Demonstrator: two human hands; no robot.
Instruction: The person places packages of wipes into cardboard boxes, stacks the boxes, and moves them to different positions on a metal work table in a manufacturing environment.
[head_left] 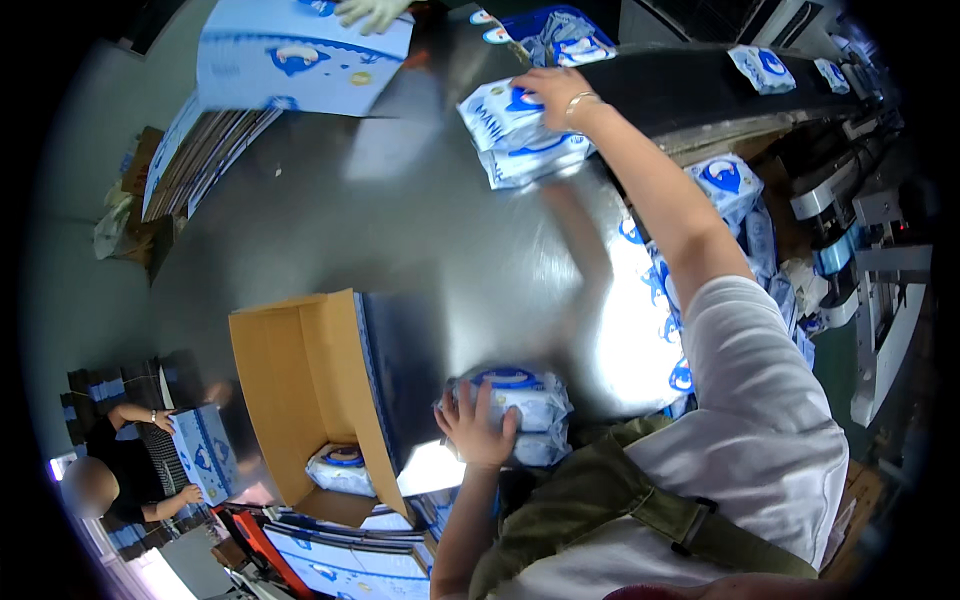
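Left hand: the left hand [478,428] lies close to the person's chest, fingers [462,402] spread and pressed over a stack of white-and-blue soft packs [525,400] at the near edge of the desk.
Near stack: at least two packs lie one on the other, touching the hand, just right of the open box.
Open carton: a brown cardboard carton [300,380] stands at the near left of the desk, its flaps raised and its mouth open; one white-and-blue pack [342,468] lies at the bottom, and the rest of the inside shows bare cardboard.
Flat cartons: printed blue-and-white flattened cartons [340,560] are stacked below the open carton, by the person's left elbow.
Desk: a dull, shiny metal desk [400,240] spreads from the near stack to the belt and reflects light on its right side.
Side heap: more packs [730,190] are heaped off the right edge of the desk, under the outstretched arm.
Right hand: the right hand [550,92] reaches far across the desk, fingers curled down on a second bundle of packs [520,135] near the belt's end.
Conveyor: a dark belt [700,85] carries single packs [760,68] at the far right.
Room: a gloved hand [370,12] of another worker holds a printed carton [290,55] at the far left; a further person at the lower left holds a printed box [200,450].
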